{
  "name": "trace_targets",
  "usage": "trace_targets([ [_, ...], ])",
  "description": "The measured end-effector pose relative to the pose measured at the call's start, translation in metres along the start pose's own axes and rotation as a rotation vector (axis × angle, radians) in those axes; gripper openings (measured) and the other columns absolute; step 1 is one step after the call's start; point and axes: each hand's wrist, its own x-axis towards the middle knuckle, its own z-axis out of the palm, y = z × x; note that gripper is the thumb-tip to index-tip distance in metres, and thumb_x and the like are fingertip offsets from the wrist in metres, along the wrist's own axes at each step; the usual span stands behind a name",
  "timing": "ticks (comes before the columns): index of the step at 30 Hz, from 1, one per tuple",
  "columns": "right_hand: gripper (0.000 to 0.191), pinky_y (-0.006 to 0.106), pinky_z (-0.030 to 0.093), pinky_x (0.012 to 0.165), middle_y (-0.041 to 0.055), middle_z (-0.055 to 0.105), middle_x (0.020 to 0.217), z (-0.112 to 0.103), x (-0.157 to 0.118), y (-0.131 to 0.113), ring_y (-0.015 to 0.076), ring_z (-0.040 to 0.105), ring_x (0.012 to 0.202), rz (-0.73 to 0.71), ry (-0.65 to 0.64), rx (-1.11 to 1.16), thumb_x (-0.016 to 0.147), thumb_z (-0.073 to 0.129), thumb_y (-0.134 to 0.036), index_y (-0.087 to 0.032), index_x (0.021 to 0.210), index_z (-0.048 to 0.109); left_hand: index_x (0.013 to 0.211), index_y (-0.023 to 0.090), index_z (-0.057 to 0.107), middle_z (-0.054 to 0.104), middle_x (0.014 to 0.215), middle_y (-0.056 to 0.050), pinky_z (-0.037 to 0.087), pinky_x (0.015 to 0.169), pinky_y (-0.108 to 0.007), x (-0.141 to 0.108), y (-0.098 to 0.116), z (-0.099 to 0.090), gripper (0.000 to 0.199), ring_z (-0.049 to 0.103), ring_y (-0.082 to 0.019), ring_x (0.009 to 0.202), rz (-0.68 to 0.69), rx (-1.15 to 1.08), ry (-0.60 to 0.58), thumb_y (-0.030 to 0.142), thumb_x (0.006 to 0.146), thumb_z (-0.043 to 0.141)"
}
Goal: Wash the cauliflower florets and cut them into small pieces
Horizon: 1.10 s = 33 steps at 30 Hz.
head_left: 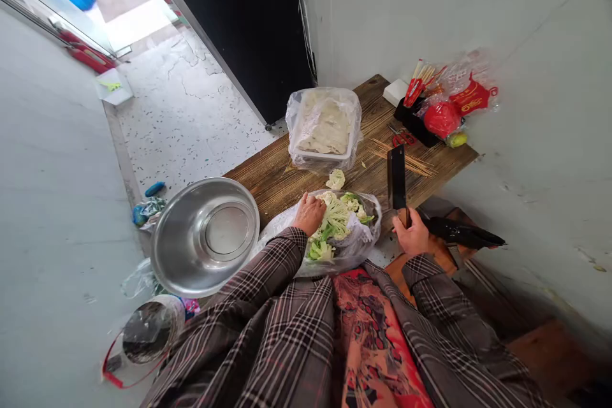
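Observation:
My right hand (412, 233) grips a dark-bladed cleaver (396, 175) by its wooden handle, with the blade upright beside the table. My left hand (310, 213) is closed at the left edge of a large cauliflower piece (335, 217), its fingertips on the florets. This cauliflower lies in a clear plastic bag (373, 229) at the table's near edge, with smaller florets and green leaves around it. One loose floret (335, 179) sits on the wood just beyond the bag. The cleaver is apart from the cauliflower.
A large steel basin (205, 236) stands to the left of the wooden table (268, 182). At the back is a plastic-wrapped white tub (325, 124). Wooden skewers (415, 162), red-handled scissors (404, 138) and a black box (415, 120) lie right. A lidded bucket (153, 328) stands lower left.

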Motion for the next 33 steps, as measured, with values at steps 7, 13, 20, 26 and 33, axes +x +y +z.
trace_targets([
  [7, 0.052, 0.034, 0.048, 0.080, 0.0088, 0.066, 0.112, 0.015, 0.030, 0.033, 0.0249, 0.063, 0.095, -0.220, -0.126, -0.528, 0.087, 0.050, -0.036, -0.028, 0.138, 0.049, 0.096, 0.019, 0.064, 0.063, 0.094, -0.012, 0.023, 0.110, -0.054, -0.005, 0.001, 0.001, 0.018, 0.050, -0.028, 0.098, -0.007, -0.094, 0.027, 0.016, 0.084, 0.050],
  [13, 0.053, 0.034, 0.048, 0.083, 0.0104, 0.062, 0.109, 0.050, 0.037, 0.055, 0.0246, 0.061, 0.097, -0.284, -0.231, -0.541, 0.085, 0.054, -0.032, -0.024, 0.138, 0.049, 0.106, 0.018, 0.062, 0.061, 0.102, -0.012, 0.027, 0.109, -0.050, -0.011, 0.001, -0.003, 0.025, 0.050, -0.027, 0.102, -0.049, -0.112, 0.019, 0.016, 0.086, 0.047],
  [20, 0.041, 0.036, 0.047, 0.091, 0.0116, 0.063, 0.109, 0.037, 0.060, 0.045, 0.0237, 0.060, 0.100, -0.326, -0.293, -0.447, 0.088, 0.051, -0.029, -0.018, 0.127, 0.059, 0.131, 0.021, 0.050, 0.050, 0.138, -0.010, 0.019, 0.117, -0.048, -0.027, -0.014, 0.003, 0.053, 0.037, -0.026, 0.134, -0.126, -0.220, 0.036, 0.014, 0.079, 0.056],
  [26, 0.036, 0.038, 0.042, 0.101, 0.0086, 0.063, 0.120, 0.069, 0.049, -0.060, 0.0230, 0.056, 0.112, -0.764, -0.376, -0.222, 0.093, 0.047, -0.032, -0.021, 0.124, 0.060, 0.130, 0.020, 0.052, 0.052, 0.138, -0.012, 0.013, 0.118, -0.054, -0.026, -0.020, 0.003, 0.053, 0.036, -0.028, 0.137, -0.148, -0.213, 0.005, 0.018, 0.078, 0.062],
  [33, 0.036, 0.047, 0.038, 0.106, 0.0118, 0.056, 0.133, 0.147, 0.009, -0.099, 0.0293, 0.044, 0.125, -0.931, -0.562, -0.352, 0.082, 0.062, -0.021, -0.018, 0.118, 0.062, 0.098, 0.022, 0.066, 0.064, 0.105, -0.006, 0.030, 0.107, -0.044, -0.020, -0.027, -0.008, 0.020, 0.051, -0.022, 0.112, -0.130, -0.170, 0.038, 0.021, 0.090, 0.048],
])
